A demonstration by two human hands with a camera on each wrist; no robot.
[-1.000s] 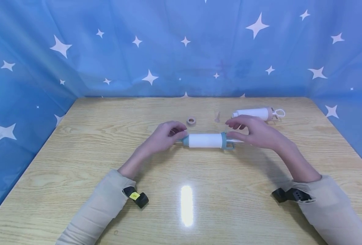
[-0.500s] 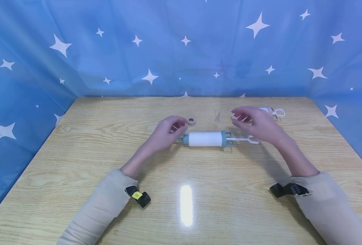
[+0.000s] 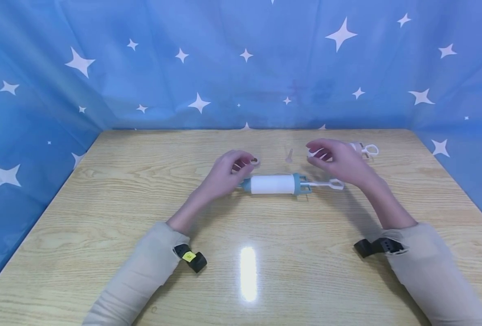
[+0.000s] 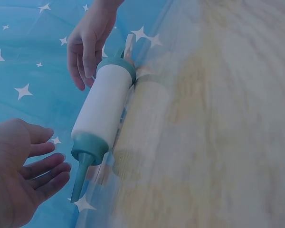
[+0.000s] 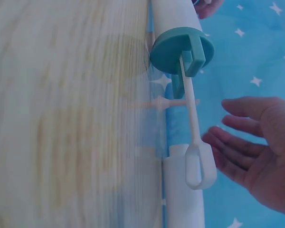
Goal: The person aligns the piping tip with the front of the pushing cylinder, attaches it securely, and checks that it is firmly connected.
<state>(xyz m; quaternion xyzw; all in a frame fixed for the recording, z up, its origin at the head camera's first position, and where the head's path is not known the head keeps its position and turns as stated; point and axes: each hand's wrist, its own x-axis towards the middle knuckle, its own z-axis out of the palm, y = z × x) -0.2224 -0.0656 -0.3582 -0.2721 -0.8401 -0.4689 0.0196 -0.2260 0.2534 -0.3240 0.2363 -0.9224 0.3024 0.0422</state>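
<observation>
A white tube (image 3: 272,184) with teal ends lies across the table, its white pull handle (image 3: 336,184) out to the right. My left hand (image 3: 224,175), fingers loosely bent, is over the tube's left end beside a small ring (image 3: 255,161); the left wrist view shows the hand (image 4: 28,166) apart from the teal nozzle (image 4: 80,178). My right hand (image 3: 340,160) hovers behind the pull handle, partly covering a second white tube (image 3: 355,146). In the right wrist view the right hand (image 5: 261,147) has relaxed fingers and holds nothing, with the handle (image 5: 206,164) beside it.
A small pinkish nozzle piece (image 3: 289,156) stands behind the teal-ended tube, between the ring and the second tube. The wooden table (image 3: 290,253) meets a blue curtain (image 3: 224,68) with white stars at its back and sides.
My right hand has left the teal-ended tube's handle, moving back toward the second tube and uncovering the handle. My left hand has risen slightly off the nozzle end, toward the ring.
</observation>
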